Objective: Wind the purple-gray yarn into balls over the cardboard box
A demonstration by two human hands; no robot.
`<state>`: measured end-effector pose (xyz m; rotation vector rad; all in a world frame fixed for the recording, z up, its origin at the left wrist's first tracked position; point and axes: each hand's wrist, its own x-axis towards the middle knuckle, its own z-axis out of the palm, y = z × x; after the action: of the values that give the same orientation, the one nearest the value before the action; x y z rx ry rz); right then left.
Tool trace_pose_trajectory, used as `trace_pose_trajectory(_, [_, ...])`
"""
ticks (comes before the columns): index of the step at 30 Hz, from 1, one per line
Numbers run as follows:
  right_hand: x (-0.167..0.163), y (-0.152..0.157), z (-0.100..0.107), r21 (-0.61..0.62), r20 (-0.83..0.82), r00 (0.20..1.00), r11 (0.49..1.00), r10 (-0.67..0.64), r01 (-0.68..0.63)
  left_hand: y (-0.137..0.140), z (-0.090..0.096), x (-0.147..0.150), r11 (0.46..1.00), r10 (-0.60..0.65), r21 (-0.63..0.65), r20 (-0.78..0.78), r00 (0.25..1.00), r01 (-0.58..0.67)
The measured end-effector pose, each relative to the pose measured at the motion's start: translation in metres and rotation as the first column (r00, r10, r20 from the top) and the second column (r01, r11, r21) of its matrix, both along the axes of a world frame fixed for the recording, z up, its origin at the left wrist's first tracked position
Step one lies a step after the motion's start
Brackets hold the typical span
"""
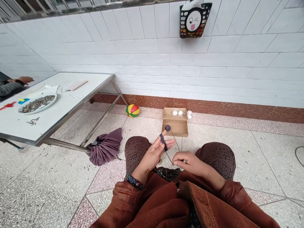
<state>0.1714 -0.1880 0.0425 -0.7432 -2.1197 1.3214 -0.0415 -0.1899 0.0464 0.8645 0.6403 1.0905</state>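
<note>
Dark grey yarn [162, 139] is looped several times around the outstretched fingers of my left hand [153, 153], and the thumb rests against the loops. My right hand [188, 163] is closed, pinching a single strand that runs taut to the left hand. Another length of the strand leads up to a small dark yarn ball [167, 128], seen just beyond the left fingertips at the open cardboard box [179, 127]. Two white yarn balls [178, 112] lie in the box's lid at the back.
A white table [78, 98] at left holds a plate of seeds [38, 103]; a co-worker's hand [25, 79] is behind it. A folded purple umbrella [106, 147] and a striped ball [133, 110] lie on the floor. A black basket [195, 20] hangs on the wall.
</note>
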Motion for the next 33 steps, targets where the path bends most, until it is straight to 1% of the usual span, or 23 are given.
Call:
trace_pose_trajectory(2, [0.004, 0.001, 0.014, -0.1, -0.088, 0.996, 0.995, -0.011, 0.002, -0.002, -0.004, -0.001, 0.998, -0.049, 0.036, -0.111, 0.993, 0.054])
trace_pose_trajectory(4, [0.008, 0.003, 0.027, -0.222, -0.171, 0.984, 0.975, -0.047, 0.008, -0.003, -0.005, -0.003, 0.992, -0.096, 0.063, -0.203, 0.974, 0.111])
trace_pose_trajectory(6, [0.01, 0.009, 0.038, -0.303, -0.241, 0.965, 0.953, -0.099, 0.022, -0.005, -0.003, -0.004, 0.985, -0.127, 0.083, -0.258, 0.958, 0.153])
trace_pose_trajectory(8, [0.01, 0.018, 0.047, -0.308, -0.276, 0.948, 0.949, -0.157, 0.068, -0.006, 0.001, -0.004, 0.977, -0.156, 0.099, -0.276, 0.948, 0.189])
trace_pose_trajectory(10, [0.006, 0.03, 0.053, -0.268, -0.281, 0.935, 0.953, -0.217, 0.14, -0.007, 0.003, -0.004, 0.964, -0.203, 0.11, -0.29, 0.935, 0.243])
trace_pose_trajectory(12, [0.001, 0.044, 0.054, -0.235, -0.267, 0.924, 0.948, -0.275, 0.214, -0.011, 0.005, -0.002, 0.946, -0.264, 0.107, -0.292, 0.919, 0.306])
trace_pose_trajectory(14, [-0.005, 0.055, 0.049, -0.217, -0.238, 0.919, 0.939, -0.315, 0.266, -0.015, 0.005, 0.002, 0.93, -0.329, 0.087, -0.236, 0.914, 0.357])
trace_pose_trajectory(16, [-0.009, 0.062, 0.036, -0.206, -0.191, 0.924, 0.934, -0.331, 0.292, -0.019, 0.006, 0.006, 0.925, -0.366, 0.067, -0.104, 0.925, 0.374])
trace_pose_trajectory(18, [-0.012, 0.062, 0.018, -0.193, -0.129, 0.937, 0.935, -0.326, 0.298, -0.021, 0.007, 0.008, 0.943, -0.331, 0.051, 0.056, 0.942, 0.328])
trace_pose_trajectory(20, [-0.013, 0.053, 0.0, -0.164, -0.06, 0.949, 0.94, -0.311, 0.298, -0.018, 0.009, 0.006, 0.976, -0.216, 0.018, 0.185, 0.959, 0.217])
trace_pose_trajectory(22, [-0.013, 0.04, -0.014, -0.128, 0.013, 0.962, 0.953, -0.274, 0.273, -0.013, 0.012, 0.002, 0.995, -0.079, -0.033, 0.259, 0.963, 0.091])
trace_pose_trajectory(24, [-0.012, 0.026, -0.021, -0.097, 0.067, 0.974, 0.97, -0.218, 0.224, -0.007, 0.013, -0.003, 0.997, 0.024, -0.074, 0.281, 0.959, -0.003])
trace_pose_trajectory(26, [-0.01, 0.015, -0.019, -0.058, 0.078, 0.986, 0.986, -0.149, 0.153, -0.002, 0.012, -0.007, 0.994, 0.087, -0.09, 0.267, 0.96, -0.065])
trace_pose_trajectory(29, [-0.007, 0.006, -0.003, 0.044, 0.031, 0.997, 0.997, -0.068, 0.067, 0.001, 0.005, -0.008, 0.991, 0.116, -0.081, 0.181, 0.977, -0.103])
trace_pose_trajectory(31, [-0.004, 0.005, 0.012, 0.116, 0.001, 0.998, 0.991, -0.065, 0.064, 0.0, -0.001, -0.006, 0.995, 0.078, -0.065, 0.105, 0.991, -0.072])
trace_pose_trajectory(33, [-0.002, 0.01, 0.028, 0.167, -0.014, 0.996, 0.982, -0.086, 0.087, -0.002, -0.008, -0.004, 0.999, 0.014, -0.045, 0.029, 0.999, -0.013])
